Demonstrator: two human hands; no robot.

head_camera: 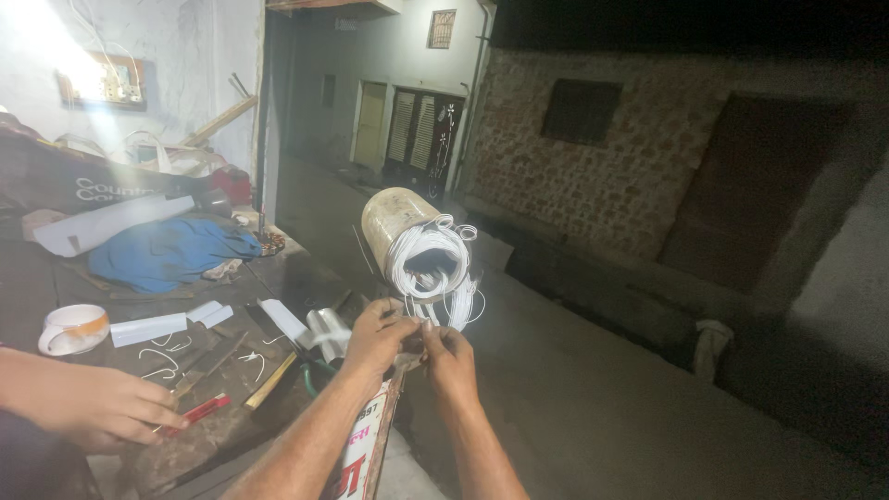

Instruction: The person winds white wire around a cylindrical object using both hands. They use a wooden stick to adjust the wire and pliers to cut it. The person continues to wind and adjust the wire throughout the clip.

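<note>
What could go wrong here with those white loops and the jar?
1. The white loops spill from the mouth of the tilted jar; pulling may tangle them or tip the jar.
2. Both hands, left and right, work beyond the bench edge, so dropped pieces may fall to the dark ground.

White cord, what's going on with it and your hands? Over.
Both hands pinching strands: left hand, right hand. White cord looped round the jar. Another person's hand rests on the table, apart.
</note>
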